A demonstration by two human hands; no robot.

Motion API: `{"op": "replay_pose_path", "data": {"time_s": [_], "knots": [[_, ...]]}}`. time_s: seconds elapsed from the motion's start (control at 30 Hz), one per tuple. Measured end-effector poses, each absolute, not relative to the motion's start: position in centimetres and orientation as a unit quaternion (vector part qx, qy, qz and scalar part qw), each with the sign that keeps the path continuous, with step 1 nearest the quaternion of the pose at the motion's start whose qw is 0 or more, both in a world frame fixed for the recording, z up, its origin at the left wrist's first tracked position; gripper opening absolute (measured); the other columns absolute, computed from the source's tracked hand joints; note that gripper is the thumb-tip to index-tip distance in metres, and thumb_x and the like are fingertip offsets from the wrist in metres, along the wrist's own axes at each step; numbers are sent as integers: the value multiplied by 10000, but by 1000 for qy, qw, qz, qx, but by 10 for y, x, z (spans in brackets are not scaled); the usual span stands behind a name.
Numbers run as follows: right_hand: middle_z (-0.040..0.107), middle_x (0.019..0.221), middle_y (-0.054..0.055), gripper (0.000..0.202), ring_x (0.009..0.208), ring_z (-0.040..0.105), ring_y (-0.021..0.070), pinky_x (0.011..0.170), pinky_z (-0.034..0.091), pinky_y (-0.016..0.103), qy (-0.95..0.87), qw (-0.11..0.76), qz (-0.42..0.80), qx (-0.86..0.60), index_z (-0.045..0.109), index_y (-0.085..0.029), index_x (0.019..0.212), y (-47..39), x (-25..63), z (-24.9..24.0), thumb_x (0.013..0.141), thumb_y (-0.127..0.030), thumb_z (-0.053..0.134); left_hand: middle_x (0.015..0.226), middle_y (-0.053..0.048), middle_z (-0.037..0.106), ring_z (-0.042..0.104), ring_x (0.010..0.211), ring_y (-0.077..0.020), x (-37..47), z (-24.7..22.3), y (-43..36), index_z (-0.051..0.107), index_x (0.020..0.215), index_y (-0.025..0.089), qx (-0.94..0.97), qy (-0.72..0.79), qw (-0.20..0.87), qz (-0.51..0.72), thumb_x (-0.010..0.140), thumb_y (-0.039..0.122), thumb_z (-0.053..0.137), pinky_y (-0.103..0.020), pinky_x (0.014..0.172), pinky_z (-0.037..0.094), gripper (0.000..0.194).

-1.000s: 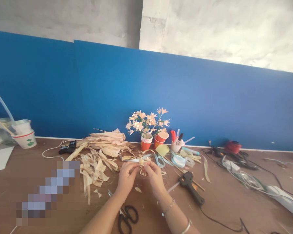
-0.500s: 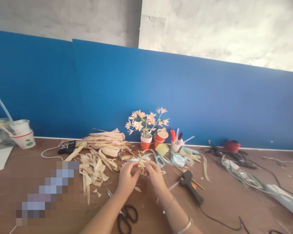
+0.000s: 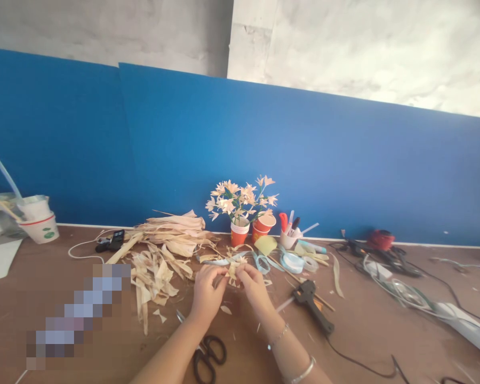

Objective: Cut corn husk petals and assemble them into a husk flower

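Note:
Both hands meet near the middle of the brown table. My left hand (image 3: 208,290) is closed, thumb and finger pinching the left side of a small pale husk piece (image 3: 232,271). From the other side, my right hand (image 3: 253,285) pinches the same piece, its fingertips close to the left ones. Scissors with black handles (image 3: 208,356) lie beside my left forearm. To the right of my right hand rests a black glue gun (image 3: 312,306). Left of my hands is a heap of dried husk strips (image 3: 156,277).
Pale flowers (image 3: 244,197) stand in red paper cups (image 3: 239,234) by the blue partition (image 3: 304,160). A pen cup (image 3: 288,239), ribbon rolls (image 3: 292,261) and cables (image 3: 404,290) lie rightward. White cups (image 3: 42,226) stand far left.
My fingers have shifted slightly around the small husk piece, and more of it shows between them. Both hands remain in nearly the same place.

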State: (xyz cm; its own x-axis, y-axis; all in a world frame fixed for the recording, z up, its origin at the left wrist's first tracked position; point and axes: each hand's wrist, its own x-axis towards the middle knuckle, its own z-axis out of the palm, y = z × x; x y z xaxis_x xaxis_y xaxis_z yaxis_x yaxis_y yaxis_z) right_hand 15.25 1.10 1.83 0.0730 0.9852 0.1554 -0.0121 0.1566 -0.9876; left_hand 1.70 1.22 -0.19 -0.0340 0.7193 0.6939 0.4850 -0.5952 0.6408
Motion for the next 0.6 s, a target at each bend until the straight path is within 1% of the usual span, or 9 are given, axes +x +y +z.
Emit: {"op": "replay_pose_path", "data": {"time_s": [0.13, 0.23, 0.37, 0.6], "knots": [[479, 507, -26, 250, 519, 379, 112, 530, 285, 246, -510, 557, 455, -473, 515, -182, 514, 10, 153, 21, 660, -374, 579, 783, -15, 715, 623, 796, -214, 17, -3, 13, 664, 768, 213, 693, 440, 108, 561, 755, 90, 587, -357, 743, 471, 146], [489, 510, -20, 253, 518, 383, 113, 524, 280, 244, -509, 550, 463, -474, 515, -181, 517, 11, 153, 22, 659, -380, 578, 785, -19, 719, 625, 799, -218, 17, -4, 13, 670, 773, 213, 692, 440, 112, 561, 761, 97, 577, -366, 748, 472, 150], [465, 501, -31, 276, 511, 365, 106, 519, 280, 240, -523, 548, 460, -464, 505, -182, 521, 11, 153, 20, 675, -392, 594, 771, -23, 715, 626, 792, -219, 17, -4, 12, 669, 757, 212, 687, 445, 118, 562, 760, 110, 572, -368, 744, 472, 141], [460, 495, -42, 256, 506, 372, 103, 531, 303, 239, -519, 553, 464, -457, 526, -176, 552, 11, 152, 17, 676, -378, 623, 746, -29, 706, 625, 768, -214, 18, -2, 12, 663, 721, 210, 684, 453, 123, 558, 754, 127, 566, -355, 724, 476, 132]]}}
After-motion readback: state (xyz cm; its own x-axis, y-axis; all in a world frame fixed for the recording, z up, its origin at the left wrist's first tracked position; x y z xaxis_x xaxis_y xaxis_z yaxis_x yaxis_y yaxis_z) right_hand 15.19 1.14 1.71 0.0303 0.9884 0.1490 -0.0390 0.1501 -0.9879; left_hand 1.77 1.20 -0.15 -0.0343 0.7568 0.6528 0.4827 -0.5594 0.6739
